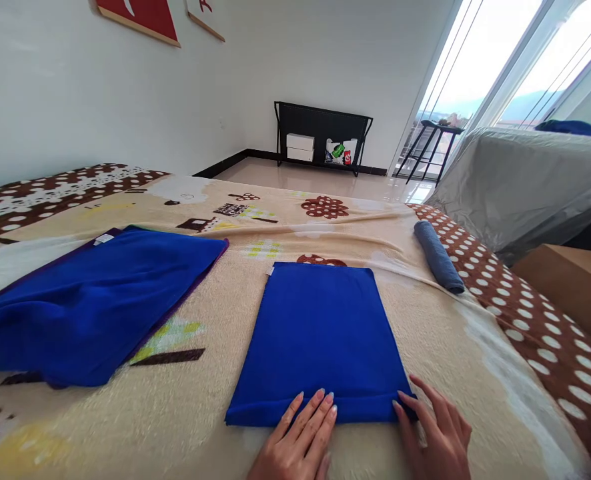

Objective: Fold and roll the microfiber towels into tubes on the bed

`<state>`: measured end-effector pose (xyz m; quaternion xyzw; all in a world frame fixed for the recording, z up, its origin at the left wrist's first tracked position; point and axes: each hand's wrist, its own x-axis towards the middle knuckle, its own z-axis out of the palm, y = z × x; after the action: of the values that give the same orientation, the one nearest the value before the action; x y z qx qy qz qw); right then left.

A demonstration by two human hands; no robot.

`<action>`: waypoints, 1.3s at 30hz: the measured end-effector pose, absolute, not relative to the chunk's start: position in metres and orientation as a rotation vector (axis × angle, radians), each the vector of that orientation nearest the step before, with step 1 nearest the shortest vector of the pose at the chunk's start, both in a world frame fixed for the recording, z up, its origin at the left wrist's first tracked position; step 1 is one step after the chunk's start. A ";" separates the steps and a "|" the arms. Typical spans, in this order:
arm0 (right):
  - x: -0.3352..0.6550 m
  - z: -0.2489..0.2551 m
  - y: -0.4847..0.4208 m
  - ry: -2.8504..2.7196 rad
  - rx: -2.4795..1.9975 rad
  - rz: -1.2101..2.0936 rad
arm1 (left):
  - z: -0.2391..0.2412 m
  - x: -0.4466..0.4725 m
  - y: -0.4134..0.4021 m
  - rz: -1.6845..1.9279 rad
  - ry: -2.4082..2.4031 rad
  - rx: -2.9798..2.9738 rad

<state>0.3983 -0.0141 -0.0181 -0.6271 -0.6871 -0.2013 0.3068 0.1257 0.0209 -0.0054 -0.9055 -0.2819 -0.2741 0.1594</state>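
Observation:
A folded blue towel (320, 333) lies flat on the patterned blanket (185, 393) in front of me. My left hand (300, 443) rests at the towel's near edge, fingers stretched out and touching the fold. My right hand (433, 433) sits at the towel's near right corner, fingers spread, thumb and forefinger on the edge. Neither hand holds anything. To the left lies a loose pile of blue towels (90, 303), with a purple edge showing under it. A rolled grey-blue towel (438, 257) lies at the far right of the bed.
The bed's right border is brown with white dots (535, 320). A covered piece of furniture (525, 177) and a wooden box (570, 280) stand to the right. A black shelf (320, 137) with boxes is against the far wall. Windows are at the right.

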 end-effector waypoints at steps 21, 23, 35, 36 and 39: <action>0.405 -0.002 -0.005 -2.503 -1.147 -0.420 | 0.016 0.027 0.025 -0.546 -0.886 -2.664; 0.424 -0.002 -0.012 -2.491 -1.194 -0.401 | 0.013 -0.001 0.024 -0.563 -0.912 -2.644; 0.457 -0.031 -0.013 -2.254 -1.378 -0.532 | 0.009 -0.007 0.028 -0.761 -1.139 -2.545; 0.461 -0.031 -0.012 -2.252 -1.363 -0.561 | 0.010 -0.008 0.028 -0.792 -1.147 -2.551; 0.470 -0.022 -0.012 -2.295 -1.306 -0.659 | 0.017 -0.009 0.026 -0.884 -1.196 -2.564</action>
<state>0.4695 -0.0117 -0.0225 -0.4694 -0.8248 -0.2367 0.2083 -0.0088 0.0263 0.0174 -0.8615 -0.4019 -0.2972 0.0887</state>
